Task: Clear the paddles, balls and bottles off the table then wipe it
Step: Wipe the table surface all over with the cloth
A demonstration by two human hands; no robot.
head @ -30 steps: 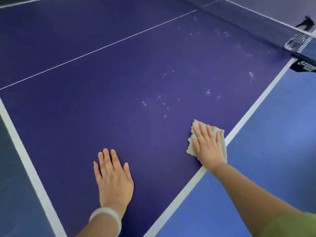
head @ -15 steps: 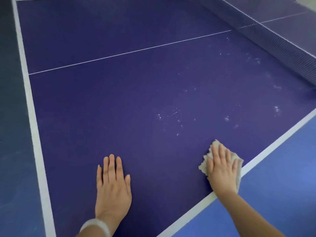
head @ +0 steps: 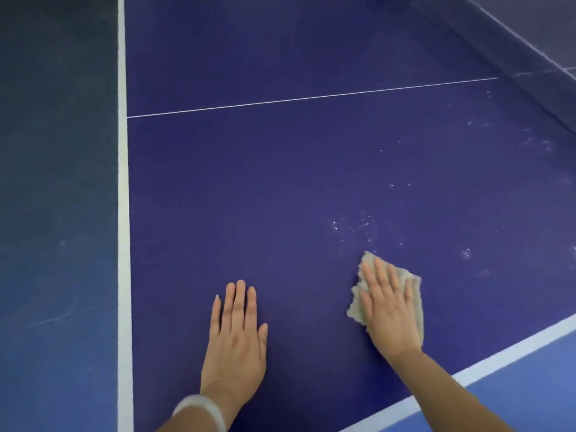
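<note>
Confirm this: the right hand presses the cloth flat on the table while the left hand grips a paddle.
Wrong on the left hand: the head view shows it lying flat on the table, gripping nothing. The right hand does press the cloth flat.

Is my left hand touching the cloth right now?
Apart. The head view shows a strip of bare table between the left hand, flat on the surface, and the cloth under the right hand.
</note>
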